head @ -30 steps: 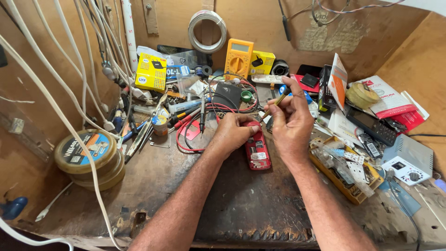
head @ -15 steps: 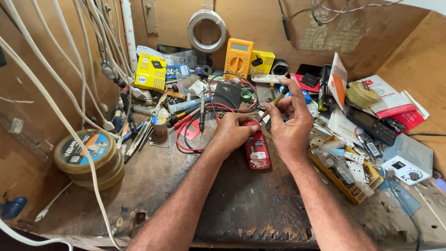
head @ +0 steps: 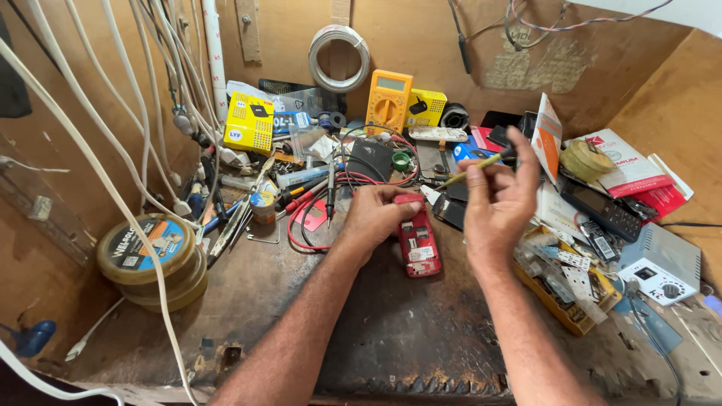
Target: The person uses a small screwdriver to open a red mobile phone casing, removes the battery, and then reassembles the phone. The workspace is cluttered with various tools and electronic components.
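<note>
A red mobile phone (head: 418, 244) with its back off lies on the dark worn bench top (head: 391, 331). My left hand (head: 380, 214) rests on its top end and pins it down. Above and to the right of the phone, my right hand (head: 500, 203) is raised and pinches a thin screwdriver (head: 472, 166) with a yellow-green shaft and black cap, the tip pointing left.
A yellow multimeter (head: 389, 101) with red and black leads stands at the back. Yellow boxes (head: 250, 124), a white wire coil (head: 340, 59), round tins (head: 149, 252) at left, white cables along the left wall, a black phone (head: 602, 210), and a white power unit (head: 662, 267) at right.
My right hand has lifted away from the phone and moved right, carrying the screwdriver. My left hand has stayed on the phone.
</note>
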